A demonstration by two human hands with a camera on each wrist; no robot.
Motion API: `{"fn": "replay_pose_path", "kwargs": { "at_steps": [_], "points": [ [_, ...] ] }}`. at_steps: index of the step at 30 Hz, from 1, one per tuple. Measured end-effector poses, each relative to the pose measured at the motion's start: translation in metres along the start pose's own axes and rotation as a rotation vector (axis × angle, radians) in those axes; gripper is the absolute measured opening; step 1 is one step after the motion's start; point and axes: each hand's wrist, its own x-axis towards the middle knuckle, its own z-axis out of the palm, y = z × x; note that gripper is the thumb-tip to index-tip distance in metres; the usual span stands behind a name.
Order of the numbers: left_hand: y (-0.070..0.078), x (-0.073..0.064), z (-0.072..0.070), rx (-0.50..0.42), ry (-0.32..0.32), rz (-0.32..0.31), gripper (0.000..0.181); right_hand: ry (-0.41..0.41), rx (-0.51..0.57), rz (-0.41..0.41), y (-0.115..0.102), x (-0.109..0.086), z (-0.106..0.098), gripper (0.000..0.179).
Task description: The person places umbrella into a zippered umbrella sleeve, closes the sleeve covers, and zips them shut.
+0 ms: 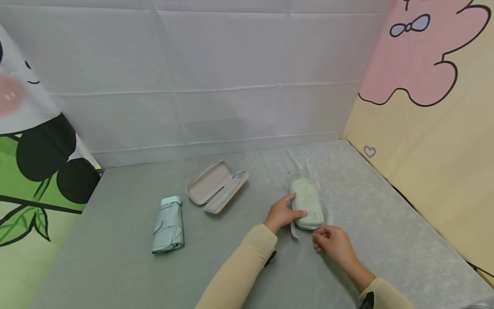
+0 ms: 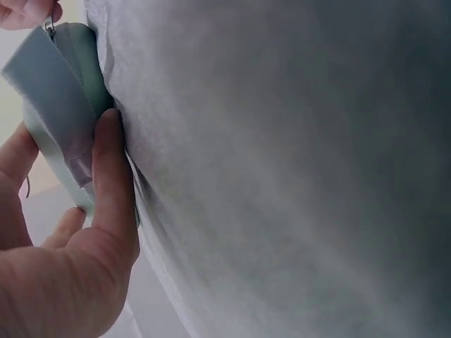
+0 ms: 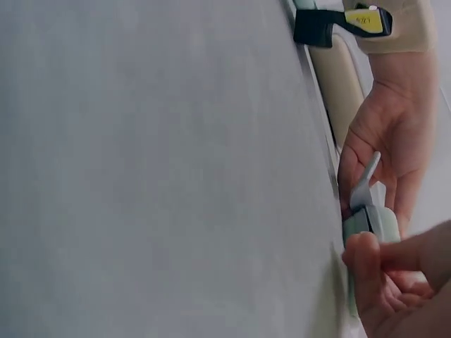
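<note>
A pale green zippered case [image 1: 306, 199] lies on the table, right of the middle in the head view. My left hand [image 1: 279, 216] grips it by its left side, thumb near the front end and fingers along the edge. From that side sticks out a light fabric strap [image 2: 53, 91], large in the left wrist view. At the case's near corner my right hand [image 1: 336, 245] has thumb and forefinger pinched together. The left wrist view shows those fingertips on a small metal zipper pull [image 2: 49, 27]. Between the pinching fingers the pull is mostly hidden.
To the left an open glasses case [image 1: 227, 194] lies with its grey lining showing. Farther left is a folded light teal bundle [image 1: 168, 225], apparently a compact umbrella. A grey cloth covers the table [image 1: 127, 274]; a white sheet [image 1: 231, 77] hangs behind, printed panels at both sides.
</note>
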Motion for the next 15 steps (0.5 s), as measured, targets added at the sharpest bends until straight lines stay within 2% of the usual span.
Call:
{"fn": "replay_pose_path", "kwargs": {
  "at_steps": [4,8,15],
  "points": [
    [0.0005,0.0002,0.0008,0.005,-0.001,0.007,0.069,0.005,0.134,0.097,0.0034,-0.0010,0.0041,0.011],
    [-0.0010,0.0014,0.0020,0.007,-0.001,0.010,0.071,0.029,0.193,0.149,0.0057,-0.0015,0.0070,0.015],
    [-0.0011,0.0011,0.0014,0.016,-0.002,0.004,0.072,0.041,0.204,0.118,0.0023,-0.0042,0.0107,0.012]
  ]
}}
